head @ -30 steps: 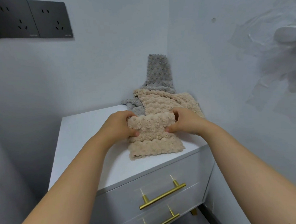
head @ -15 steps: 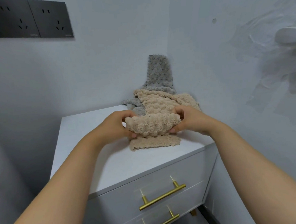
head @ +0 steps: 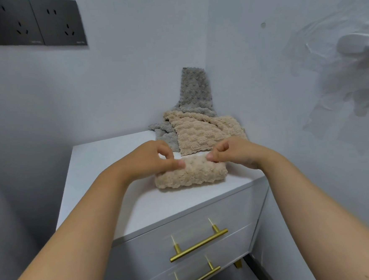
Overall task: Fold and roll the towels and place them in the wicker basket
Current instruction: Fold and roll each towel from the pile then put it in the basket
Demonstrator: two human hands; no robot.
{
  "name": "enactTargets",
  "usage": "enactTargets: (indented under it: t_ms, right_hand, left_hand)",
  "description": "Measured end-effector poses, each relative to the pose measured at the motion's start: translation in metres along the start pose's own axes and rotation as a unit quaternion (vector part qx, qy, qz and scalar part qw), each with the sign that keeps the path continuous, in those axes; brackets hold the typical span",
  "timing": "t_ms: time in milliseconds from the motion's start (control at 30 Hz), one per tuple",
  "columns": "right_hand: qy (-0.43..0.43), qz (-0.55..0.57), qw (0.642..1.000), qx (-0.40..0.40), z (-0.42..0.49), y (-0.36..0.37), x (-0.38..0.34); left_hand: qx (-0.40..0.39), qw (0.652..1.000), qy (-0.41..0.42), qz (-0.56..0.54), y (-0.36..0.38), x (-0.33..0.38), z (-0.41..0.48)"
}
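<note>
A beige towel roll (head: 192, 174) lies across the front right of the white cabinet top (head: 106, 162). My left hand (head: 152, 157) sits at the roll's left end, thumb pressed on its top edge, fingers curled. At the roll's right top edge my right hand (head: 234, 151) pinches the fabric with thumb and fingers. Behind them a second beige towel (head: 205, 134) lies flat over a grey towel (head: 194, 93) that leans up into the wall corner. No wicker basket is in view.
Walls close the cabinet in at the back and right. Two drawers with gold handles (head: 199, 244) face me below the top. Dark wall sockets (head: 29, 24) sit at the upper left. A white fixture (head: 356, 44) juts from the right wall.
The beige towel went from half rolled with a flat tail toward me to a full roll lying on the cabinet. Both hands shifted from gripping its ends to its top edge.
</note>
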State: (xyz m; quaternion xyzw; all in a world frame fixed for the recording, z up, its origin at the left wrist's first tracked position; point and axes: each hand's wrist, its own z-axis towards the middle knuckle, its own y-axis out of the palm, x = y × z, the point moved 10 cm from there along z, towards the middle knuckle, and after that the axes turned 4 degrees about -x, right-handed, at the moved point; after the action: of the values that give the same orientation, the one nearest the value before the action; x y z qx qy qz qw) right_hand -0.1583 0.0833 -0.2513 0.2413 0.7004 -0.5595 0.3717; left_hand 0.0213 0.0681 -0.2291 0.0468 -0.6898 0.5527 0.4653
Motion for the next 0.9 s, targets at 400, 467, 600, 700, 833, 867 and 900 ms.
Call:
enactTargets:
  t_ms: [400,467,600,700,833,867,900]
  right_hand:
    - [0.032,-0.095,0.991,-0.087,0.004,0.023,-0.005]
    - [0.047,-0.102,0.989,-0.092,0.002,0.024,-0.006]
    - [0.077,-0.133,0.982,-0.108,0.0,0.026,0.0]
    - [0.066,-0.031,0.995,-0.069,0.003,0.02,0.005]
    - [0.047,0.241,0.969,-0.002,0.001,0.011,0.014]
    - [0.043,0.294,0.955,0.023,-0.001,0.008,0.016]
    - [0.036,0.335,0.94,0.045,-0.002,0.005,0.017]
  left_hand:
    - [-0.08,0.984,-0.065,0.144,0.026,-0.001,0.003]
    - [-0.082,0.983,-0.065,0.152,0.025,-0.002,0.004]
    - [-0.065,0.991,-0.054,0.103,0.025,-0.001,0.003]
    - [-0.047,0.997,-0.054,0.011,0.023,-0.006,0.0]
    - [-0.015,0.995,-0.045,-0.088,0.026,-0.006,0.003]
    - [0.002,0.993,-0.042,-0.107,0.029,-0.002,0.006]
    - [0.022,0.991,-0.044,-0.126,0.032,0.0,0.007]
